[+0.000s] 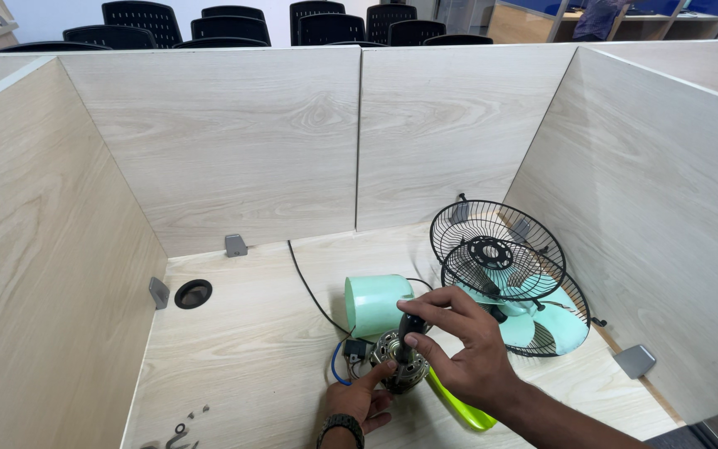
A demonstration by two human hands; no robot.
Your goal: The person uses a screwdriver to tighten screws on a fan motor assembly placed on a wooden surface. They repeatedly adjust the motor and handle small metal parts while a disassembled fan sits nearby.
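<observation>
Two black wire fan guards [500,258] lean against the right partition; pale green blades [554,320] lie beneath; small screws [180,431] sit at the worktop's [243,349] near-left edge; black chairs [234,21] stand behind.

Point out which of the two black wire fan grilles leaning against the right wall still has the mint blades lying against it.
The lower, nearer grille: the mint blades rest in it. The upper grille shows only a black centre ring.

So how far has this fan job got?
Done: the wire guards are off and lean on the right wall with the mint blades between them, and the mint motor cover lies loose on the desk. In hand: the left hand steadies the bare motor while the right hand holds a black-handled tool on it. Left: the motor remains wired; small screws lie loose.
</observation>
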